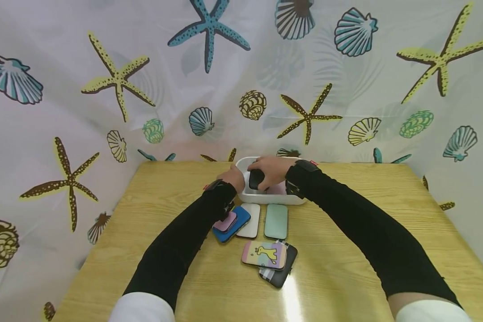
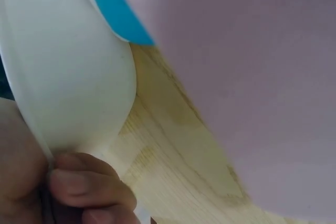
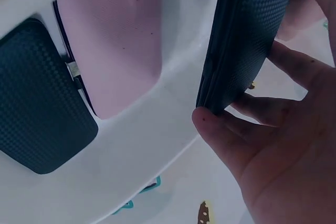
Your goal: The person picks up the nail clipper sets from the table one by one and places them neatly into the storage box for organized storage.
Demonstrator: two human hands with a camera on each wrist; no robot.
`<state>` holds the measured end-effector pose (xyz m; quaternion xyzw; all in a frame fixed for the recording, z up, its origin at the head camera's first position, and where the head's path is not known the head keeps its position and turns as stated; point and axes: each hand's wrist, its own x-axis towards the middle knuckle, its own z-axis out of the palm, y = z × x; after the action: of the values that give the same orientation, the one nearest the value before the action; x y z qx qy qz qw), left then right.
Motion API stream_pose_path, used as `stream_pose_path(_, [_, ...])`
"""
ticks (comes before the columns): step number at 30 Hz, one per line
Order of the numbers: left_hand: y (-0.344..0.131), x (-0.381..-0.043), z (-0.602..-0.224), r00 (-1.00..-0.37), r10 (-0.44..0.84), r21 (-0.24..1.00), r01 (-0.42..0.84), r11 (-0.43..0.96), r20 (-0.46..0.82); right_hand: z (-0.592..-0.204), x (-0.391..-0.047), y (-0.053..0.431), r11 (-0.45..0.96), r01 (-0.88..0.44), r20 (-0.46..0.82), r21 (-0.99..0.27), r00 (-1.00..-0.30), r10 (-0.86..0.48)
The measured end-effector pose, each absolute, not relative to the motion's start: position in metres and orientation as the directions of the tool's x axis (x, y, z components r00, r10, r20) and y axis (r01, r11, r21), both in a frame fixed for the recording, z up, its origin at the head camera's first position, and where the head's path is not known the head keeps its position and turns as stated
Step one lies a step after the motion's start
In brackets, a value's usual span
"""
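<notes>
A white plastic tub (image 1: 271, 199) stands at the back of the table. My left hand (image 1: 233, 179) grips its left rim, fingers (image 2: 92, 184) curled over the edge in the left wrist view. Over the tub, my right hand (image 1: 274, 170) holds a small black textured case (image 3: 247, 40) by its edges, thumb on one side and fingers on the other. Inside the tub lie a pink case (image 3: 113, 45) with a metal clasp and a dark woven-textured case (image 3: 44, 98) beside it.
In front of the tub are a small pink case (image 1: 226, 222) on a blue case (image 1: 243, 218), a white case (image 1: 250, 220) and a mint case (image 1: 276, 221). Nearer, a giraffe-print case (image 1: 263, 255) overlaps a black case (image 1: 282, 273) with plaid. A patterned cloth (image 1: 225, 98) hangs behind.
</notes>
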<state>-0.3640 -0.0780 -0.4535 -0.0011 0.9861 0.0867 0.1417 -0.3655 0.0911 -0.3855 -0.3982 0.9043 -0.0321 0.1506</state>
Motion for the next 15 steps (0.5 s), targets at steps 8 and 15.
stream_pose_path(8, [-0.081,-0.355,-0.433,-0.956,0.133,0.101,0.110,0.989,-0.263,-0.396,-0.371,0.085,0.695,-0.699,-0.280,-0.171,-0.642,-0.714])
stream_pose_path(15, [-0.084,-0.353,-0.422,-0.960,0.130,0.098,0.108,0.989,-0.248,-0.400,-0.371,0.080,0.699,-0.695,-0.301,-0.171,-0.638,-0.708])
